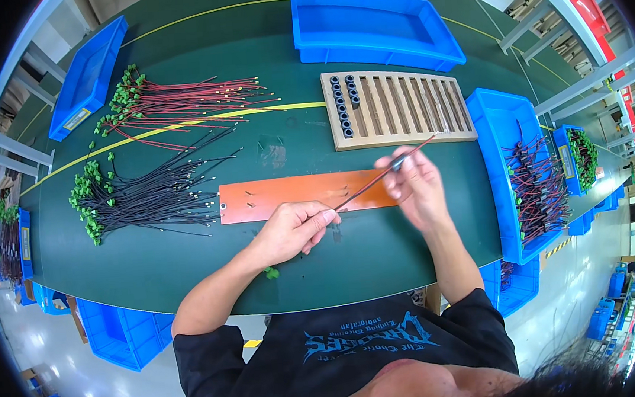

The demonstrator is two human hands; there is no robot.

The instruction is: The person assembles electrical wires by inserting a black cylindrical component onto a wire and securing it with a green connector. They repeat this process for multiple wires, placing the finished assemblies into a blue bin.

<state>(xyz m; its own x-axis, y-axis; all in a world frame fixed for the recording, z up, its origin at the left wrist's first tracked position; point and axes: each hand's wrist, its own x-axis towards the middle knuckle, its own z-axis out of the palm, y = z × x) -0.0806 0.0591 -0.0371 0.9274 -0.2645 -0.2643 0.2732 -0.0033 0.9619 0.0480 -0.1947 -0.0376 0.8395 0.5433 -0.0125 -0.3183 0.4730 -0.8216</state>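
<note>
My left hand is closed in a pinch around a red-and-black wire pair, which slants up to the right above an orange strip board. Near the wires' far end, the fingers of my right hand close on a small black sleeve; the wire tips stick out past it. Beside my left wrist, a green connector shows at the table. Farther off stands a wooden slotted tray, with several black sleeves standing in its left slots.
Red wires and black wires with green connectors lie in two bundles at left. A blue bin of finished-looking wire pieces stands at right. Other blue bins sit at the back and far left.
</note>
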